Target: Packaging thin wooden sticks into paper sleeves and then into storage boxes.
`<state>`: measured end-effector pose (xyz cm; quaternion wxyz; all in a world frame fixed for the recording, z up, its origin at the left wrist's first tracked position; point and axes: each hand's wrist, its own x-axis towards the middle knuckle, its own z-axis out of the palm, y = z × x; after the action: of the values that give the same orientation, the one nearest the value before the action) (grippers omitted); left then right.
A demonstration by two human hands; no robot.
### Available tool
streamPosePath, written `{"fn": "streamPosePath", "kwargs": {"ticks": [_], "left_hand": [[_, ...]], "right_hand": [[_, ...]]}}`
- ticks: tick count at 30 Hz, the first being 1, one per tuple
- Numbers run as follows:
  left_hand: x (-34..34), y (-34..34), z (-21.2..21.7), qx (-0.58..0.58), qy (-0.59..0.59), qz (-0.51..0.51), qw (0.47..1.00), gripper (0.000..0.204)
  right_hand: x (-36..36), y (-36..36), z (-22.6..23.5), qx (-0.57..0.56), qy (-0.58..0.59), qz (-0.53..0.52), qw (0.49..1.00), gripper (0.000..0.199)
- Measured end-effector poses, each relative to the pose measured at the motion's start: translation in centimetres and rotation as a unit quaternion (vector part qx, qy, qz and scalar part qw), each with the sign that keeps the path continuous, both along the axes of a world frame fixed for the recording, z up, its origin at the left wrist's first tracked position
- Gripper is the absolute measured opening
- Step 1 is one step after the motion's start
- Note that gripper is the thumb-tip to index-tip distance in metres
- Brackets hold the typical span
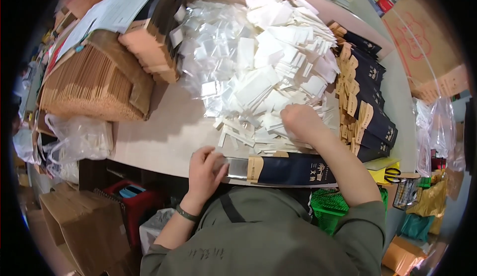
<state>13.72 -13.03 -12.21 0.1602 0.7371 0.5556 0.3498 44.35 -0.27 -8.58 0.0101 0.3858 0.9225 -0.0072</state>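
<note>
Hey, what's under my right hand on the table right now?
Your right hand rests on a heap of white paper slips, at its near edge. Whether the fingers grip a slip is hidden by the hand, as is the table below.

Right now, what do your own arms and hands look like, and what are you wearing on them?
Both are bare hands with no gloves. The left hand has a dark green band around its wrist, and the forearm above it is uncovered. The right hand has nothing on its wrist that I can see. Olive-grey sleeves end near the elbows, part of the same olive-grey top.
</note>
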Motion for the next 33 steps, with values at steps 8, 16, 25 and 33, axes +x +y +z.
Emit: {"fn": "streamPosePath", "kwargs": {"ticks": [8, 16, 25, 33], "left_hand": [[-9.3, 5.8, 3.8, 0.163, 0.001, 0.077, 0.984, 0.029], [-23.3, 19.1, 18.1, -0.003, 0.36, 0.285, 0.888, 0.027], [-20.7, 17.2, 17.0, 0.046, 0.328, 0.334, 0.883, 0.014], [-19.1, 9.4, 12.6, 0.088, -0.209, 0.355, 0.907, 0.015]], "right_hand": [[-5.7, -3.4, 3.2, -0.315, 0.409, -0.373, 0.771, 0.013], [-14.6, -10.1, -0.7, -0.105, 0.17, -0.109, 0.974, 0.005], [-14.4, -11.2, -2.4, -0.096, 0.173, -0.014, 0.98, 0.008], [-9.9, -10.9, -0.6, -0.036, 0.32, -0.04, 0.946, 0.02]]}}
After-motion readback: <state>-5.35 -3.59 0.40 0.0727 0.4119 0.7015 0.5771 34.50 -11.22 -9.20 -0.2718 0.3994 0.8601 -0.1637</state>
